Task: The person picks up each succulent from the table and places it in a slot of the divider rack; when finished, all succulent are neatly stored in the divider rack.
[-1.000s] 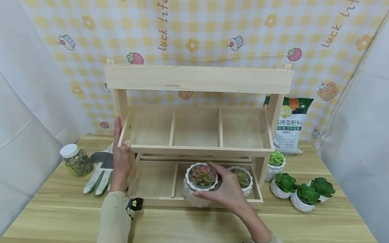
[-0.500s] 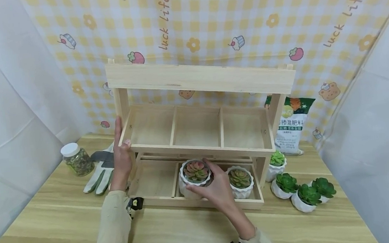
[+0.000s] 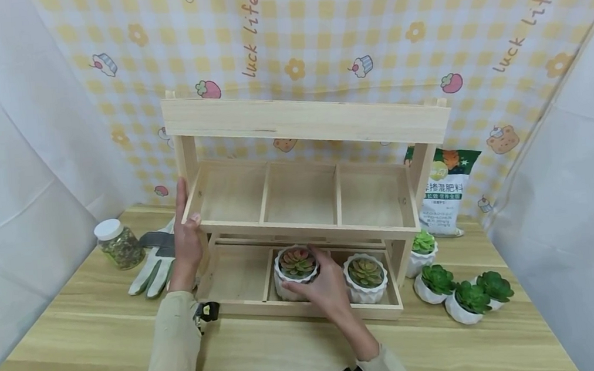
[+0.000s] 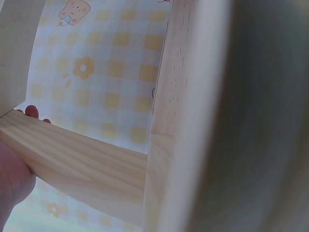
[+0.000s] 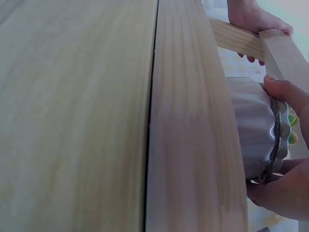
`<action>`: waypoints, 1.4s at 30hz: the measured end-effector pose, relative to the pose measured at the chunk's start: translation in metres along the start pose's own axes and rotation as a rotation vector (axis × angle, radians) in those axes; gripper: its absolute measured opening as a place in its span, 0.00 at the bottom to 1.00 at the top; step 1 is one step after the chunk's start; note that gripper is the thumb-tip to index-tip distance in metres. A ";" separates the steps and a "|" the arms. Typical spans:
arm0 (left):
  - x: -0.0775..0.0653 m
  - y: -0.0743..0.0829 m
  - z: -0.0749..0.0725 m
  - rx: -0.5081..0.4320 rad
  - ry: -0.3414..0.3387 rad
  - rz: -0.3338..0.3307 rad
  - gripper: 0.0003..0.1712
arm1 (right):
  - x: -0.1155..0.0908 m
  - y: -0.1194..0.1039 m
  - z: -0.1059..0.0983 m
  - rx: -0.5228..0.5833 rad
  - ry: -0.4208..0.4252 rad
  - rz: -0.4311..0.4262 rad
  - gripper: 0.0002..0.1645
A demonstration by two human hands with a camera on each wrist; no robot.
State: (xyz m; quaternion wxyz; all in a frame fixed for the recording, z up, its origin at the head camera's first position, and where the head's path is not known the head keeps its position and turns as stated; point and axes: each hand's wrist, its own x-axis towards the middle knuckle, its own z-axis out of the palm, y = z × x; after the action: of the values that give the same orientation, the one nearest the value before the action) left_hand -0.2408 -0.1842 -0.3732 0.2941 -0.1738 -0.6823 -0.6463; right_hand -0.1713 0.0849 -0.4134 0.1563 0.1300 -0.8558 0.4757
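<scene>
Head, left hand: you grip the side of the stand, probably for keeping it steady.
Head, right hand: you grasp the pot near its rim, upright, in the middle of the lower tray; perhaps this spares the leaves.
Head, bag: “掺混肥料” is readable; the smallest print is not.
Head, cloth: “luck life”, two times.
Left wrist, bar: your fingertips show behind it.
Right wrist, cord: your thumb and fingers press around it.

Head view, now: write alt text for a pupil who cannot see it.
A person's right hand grips a white scalloped pot holding a reddish-green succulent in the middle lower compartment of a pale wooden two-tier shelf; a similar potted succulent stands at right. The left hand grips the shelf's left side.
</scene>
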 end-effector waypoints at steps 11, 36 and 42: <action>-0.003 0.024 0.007 -0.016 -0.013 0.015 0.40 | -0.002 0.007 0.004 -0.020 -0.039 0.047 0.52; -0.003 0.021 0.007 -0.056 -0.001 0.029 0.40 | -0.006 0.009 -0.001 -0.047 -0.149 0.012 0.55; -0.002 0.021 0.008 -0.072 0.000 0.044 0.40 | -0.005 -0.002 -0.019 -0.086 -0.251 -0.064 0.55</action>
State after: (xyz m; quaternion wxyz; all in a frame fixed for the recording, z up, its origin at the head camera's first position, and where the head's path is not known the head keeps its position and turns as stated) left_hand -0.2272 -0.1741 -0.3579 0.3019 -0.1992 -0.6546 -0.6638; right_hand -0.1627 0.1007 -0.4043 0.0683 0.2088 -0.8836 0.4134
